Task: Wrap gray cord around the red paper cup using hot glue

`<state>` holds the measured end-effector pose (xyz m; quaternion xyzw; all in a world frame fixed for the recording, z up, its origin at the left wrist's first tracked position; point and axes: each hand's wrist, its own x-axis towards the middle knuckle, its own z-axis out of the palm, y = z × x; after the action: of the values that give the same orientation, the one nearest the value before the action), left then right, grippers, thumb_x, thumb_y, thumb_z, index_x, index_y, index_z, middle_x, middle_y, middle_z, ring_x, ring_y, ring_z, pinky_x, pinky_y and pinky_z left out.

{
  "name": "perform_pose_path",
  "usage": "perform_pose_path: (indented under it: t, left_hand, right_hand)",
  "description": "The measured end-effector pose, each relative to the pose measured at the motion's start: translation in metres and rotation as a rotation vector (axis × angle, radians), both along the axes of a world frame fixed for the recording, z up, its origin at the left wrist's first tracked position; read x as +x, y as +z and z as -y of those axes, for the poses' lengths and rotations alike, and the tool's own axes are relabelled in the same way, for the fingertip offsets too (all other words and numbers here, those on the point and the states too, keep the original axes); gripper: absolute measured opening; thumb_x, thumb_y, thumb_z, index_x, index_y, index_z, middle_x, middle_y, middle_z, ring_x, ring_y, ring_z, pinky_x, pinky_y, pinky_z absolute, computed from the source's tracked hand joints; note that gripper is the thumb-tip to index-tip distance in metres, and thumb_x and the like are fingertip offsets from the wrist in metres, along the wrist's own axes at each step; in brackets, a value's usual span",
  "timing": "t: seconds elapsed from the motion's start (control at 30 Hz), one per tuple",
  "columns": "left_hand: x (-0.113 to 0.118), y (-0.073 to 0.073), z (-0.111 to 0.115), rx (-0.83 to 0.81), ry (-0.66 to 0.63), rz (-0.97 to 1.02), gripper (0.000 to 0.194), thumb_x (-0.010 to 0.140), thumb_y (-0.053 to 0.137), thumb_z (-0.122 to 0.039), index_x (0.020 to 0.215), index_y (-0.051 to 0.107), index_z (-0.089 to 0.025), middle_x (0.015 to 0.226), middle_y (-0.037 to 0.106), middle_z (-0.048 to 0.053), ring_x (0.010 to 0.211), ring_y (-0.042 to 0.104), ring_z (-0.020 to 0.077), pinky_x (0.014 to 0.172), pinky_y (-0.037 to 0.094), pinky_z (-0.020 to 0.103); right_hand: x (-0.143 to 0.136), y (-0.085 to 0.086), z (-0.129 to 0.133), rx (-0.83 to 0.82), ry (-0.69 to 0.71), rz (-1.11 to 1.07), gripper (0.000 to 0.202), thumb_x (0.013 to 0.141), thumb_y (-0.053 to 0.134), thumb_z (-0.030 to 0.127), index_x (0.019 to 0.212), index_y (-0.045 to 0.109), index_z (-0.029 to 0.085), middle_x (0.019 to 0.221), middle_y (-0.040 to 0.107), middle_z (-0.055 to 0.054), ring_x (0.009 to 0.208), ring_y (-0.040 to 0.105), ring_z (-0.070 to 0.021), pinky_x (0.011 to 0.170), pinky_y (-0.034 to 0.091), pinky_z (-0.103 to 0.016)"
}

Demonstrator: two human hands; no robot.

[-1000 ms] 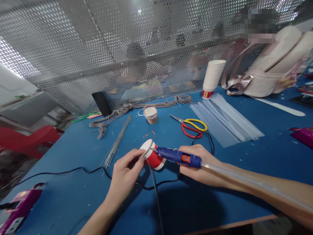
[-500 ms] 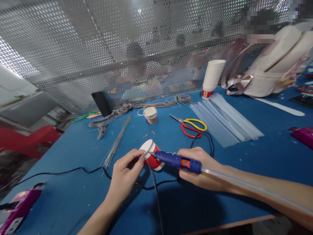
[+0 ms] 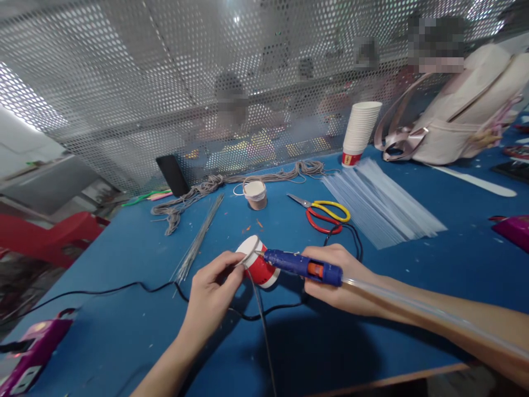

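1. The left hand (image 3: 215, 282) had its thumb and forefinger almost closed, and between them it pinched the grey cord (image 3: 263, 322) at the rim of the paper cup (image 3: 261, 270).
2. The paper cup was tilted above the blue table (image 3: 136, 331), in front of the person, and the loose part of the cord hung down from it.
3. The right hand (image 3: 336, 275) was closed around the glue gun (image 3: 289, 262), whose nozzle was at the cup, close to its rim. A clear glue stick (image 3: 392, 295) came out from the back.
4. Beyond the hands stood the small wrapped cup (image 3: 255, 196), and the scissors (image 3: 314, 206) lay to its right.
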<state>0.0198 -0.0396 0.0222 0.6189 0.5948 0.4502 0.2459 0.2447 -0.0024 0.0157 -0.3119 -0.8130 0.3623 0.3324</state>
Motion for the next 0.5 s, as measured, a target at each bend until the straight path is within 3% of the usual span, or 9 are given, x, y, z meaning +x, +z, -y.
perform_pose_path:
  t: [0.17, 0.37, 0.5]
  left_hand:
    - [-0.004, -0.001, -0.002, -0.041, 0.1, -0.003, 0.018, 0.073, 0.059, -0.032, 0.075, 0.07, -0.017, 0.066, 0.067, 0.001, 0.059, 0.057, 0.0147, 0.056, 0.045, 0.023]
    - [-0.005, -0.002, -0.003, -0.038, 0.121, 0.012, 0.018, 0.073, 0.06, -0.032, 0.076, 0.07, -0.018, 0.064, 0.065, 0.0, 0.06, 0.056, 0.014, 0.056, 0.045, 0.022]
    - [-0.004, -0.002, -0.003, -0.011, 0.107, -0.001, 0.018, 0.074, 0.058, -0.032, 0.075, 0.071, -0.018, 0.065, 0.065, 0.0, 0.059, 0.056, 0.0137, 0.054, 0.045, 0.022]
  right_hand:
    - [0.006, -0.005, -0.014, 0.153, -0.04, 0.085, 0.007, 0.072, 0.051, 0.014, 0.075, 0.048, 0.019, 0.064, 0.051, 0.003, 0.054, 0.048, -0.0105, 0.054, 0.035, -0.021]
    - [0.01, -0.012, -0.039, 0.262, -0.047, 0.635, 0.009, 0.083, 0.049, 0.014, 0.091, 0.051, 0.016, 0.092, 0.059, -0.01, 0.076, 0.059, -0.0204, 0.059, 0.038, -0.027]
    - [0.006, -0.01, -0.048, 0.228, 0.041, 0.782, 0.014, 0.079, 0.053, 0.012, 0.093, 0.051, 0.015, 0.096, 0.057, -0.011, 0.082, 0.059, -0.0214, 0.063, 0.041, -0.028]
